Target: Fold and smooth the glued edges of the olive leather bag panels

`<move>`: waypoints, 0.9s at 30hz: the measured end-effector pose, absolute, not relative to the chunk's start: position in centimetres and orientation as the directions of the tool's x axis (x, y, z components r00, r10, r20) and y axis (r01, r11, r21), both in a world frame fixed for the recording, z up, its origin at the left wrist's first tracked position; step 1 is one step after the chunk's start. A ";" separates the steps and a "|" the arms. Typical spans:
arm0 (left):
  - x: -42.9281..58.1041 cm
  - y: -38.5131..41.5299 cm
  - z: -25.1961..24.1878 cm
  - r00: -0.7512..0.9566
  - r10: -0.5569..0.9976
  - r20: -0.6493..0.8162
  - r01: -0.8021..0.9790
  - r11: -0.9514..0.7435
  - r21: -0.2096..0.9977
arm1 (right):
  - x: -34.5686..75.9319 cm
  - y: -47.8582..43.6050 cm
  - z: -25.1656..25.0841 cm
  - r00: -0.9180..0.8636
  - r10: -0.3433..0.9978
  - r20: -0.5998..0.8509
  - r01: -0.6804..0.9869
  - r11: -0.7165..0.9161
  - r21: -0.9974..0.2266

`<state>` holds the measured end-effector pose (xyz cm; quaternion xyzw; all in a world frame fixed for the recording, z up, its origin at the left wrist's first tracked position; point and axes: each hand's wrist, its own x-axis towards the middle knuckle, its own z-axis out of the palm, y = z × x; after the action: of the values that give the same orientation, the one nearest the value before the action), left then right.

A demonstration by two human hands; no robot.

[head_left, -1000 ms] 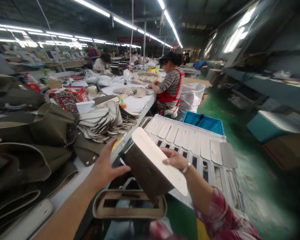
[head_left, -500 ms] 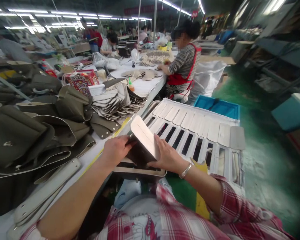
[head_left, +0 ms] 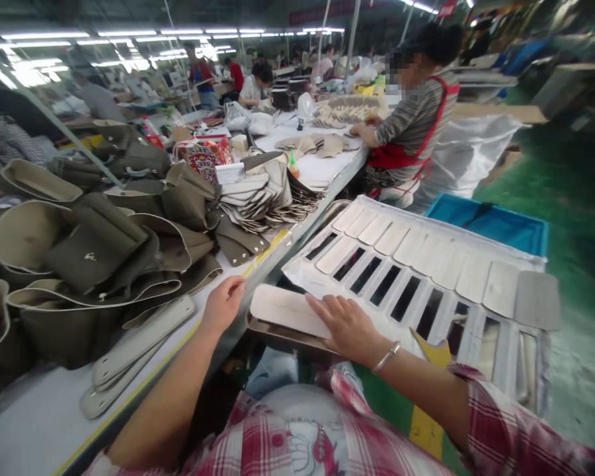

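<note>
Fingers [head_left: 322, 306] of the right hand [head_left: 353, 330] stretch out almost flat, close to one another, over the right end of a long white panel with rounded corners [head_left: 280, 309]. From where I stand, the thumb is hidden, so I can't tell whether it grips underneath. That panel sits at a brown, stiff-walled, elongated piece [head_left: 285, 336] above the person's lap; whether it is sunk within the rim or resting on it, I can't make out. Left-hand fingers are curled in, tips drawn together, the left hand [head_left: 221, 307] just beside the counter [head_left: 39, 433] edge and apart from the panel; anything thin pinched there would be hidden from me.

On the counter lie pale grey, round-ended strips with metal studs [head_left: 141, 344], then a heap of dark olive, leather-like bags [head_left: 94, 254]. Right of the hands slants a white slotted rack [head_left: 300, 272], a row of white rounded tabs [head_left: 410, 248] along its far side. Beyond are a stack of pale, dark-edged flaps [head_left: 258, 195], a bright blue plastic crate [head_left: 500, 228], and a co-worker in a striped top and red apron [head_left: 416, 122], bent over the counter.
</note>
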<state>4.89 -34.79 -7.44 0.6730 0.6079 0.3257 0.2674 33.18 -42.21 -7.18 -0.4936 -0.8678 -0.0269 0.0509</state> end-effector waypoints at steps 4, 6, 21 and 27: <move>3.4 -35.9 -11.0 -0.081 0.997 -0.010 0.468 0.047 0.882 | 31.6 -41.6 -8.3 -0.582 0.808 0.092 0.813 0.580 0.046; 3.7 -36.9 -12.4 -0.054 0.997 -0.054 0.420 0.072 0.905 | 31.7 -41.6 -8.8 -0.608 0.791 0.062 0.794 0.605 0.064; 5.9 -36.4 -12.3 0.087 0.996 -0.005 0.812 -0.068 0.580 | 29.1 -40.5 -9.7 -0.574 0.807 -0.139 0.802 0.588 0.105; 11.1 -38.7 -11.0 0.764 0.640 0.084 0.560 -0.722 0.407 | 30.5 -40.2 -9.4 -0.551 0.810 -0.201 0.834 0.535 -0.133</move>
<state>11.14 -38.72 -10.97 0.9214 0.3254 0.1098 0.1820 30.49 -40.16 -9.44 -0.4703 -0.8741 0.1073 -0.0575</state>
